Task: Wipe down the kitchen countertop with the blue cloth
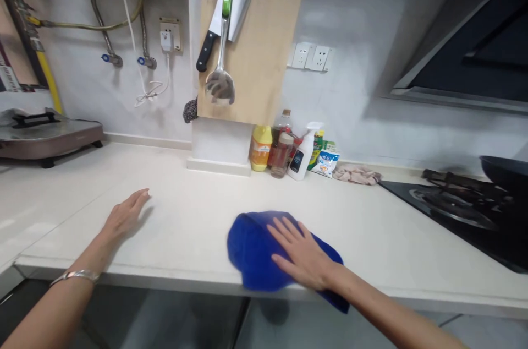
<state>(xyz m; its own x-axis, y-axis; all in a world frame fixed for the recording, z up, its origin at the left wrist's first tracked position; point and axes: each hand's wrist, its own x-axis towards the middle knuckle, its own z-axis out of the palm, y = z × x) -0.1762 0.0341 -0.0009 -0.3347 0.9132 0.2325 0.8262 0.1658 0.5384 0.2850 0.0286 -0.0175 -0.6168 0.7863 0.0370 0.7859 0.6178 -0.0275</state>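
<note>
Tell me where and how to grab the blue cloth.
Probably best pinch the blue cloth by its near right corner, coming from the front: that corner seems to hang over the front edge of the counter, while the right hand lies flat on the middle.

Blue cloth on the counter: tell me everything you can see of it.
The blue cloth is a deep, even blue and looks like soft fabric, with no print that I can see. It lies spread but uneven, with a fold along its upper left, near the front of the white counter; its lower right corner hangs over the edge. The right grip rests palm down on it, fingers spread, hiding part. Slight blur hides its weave.
</note>
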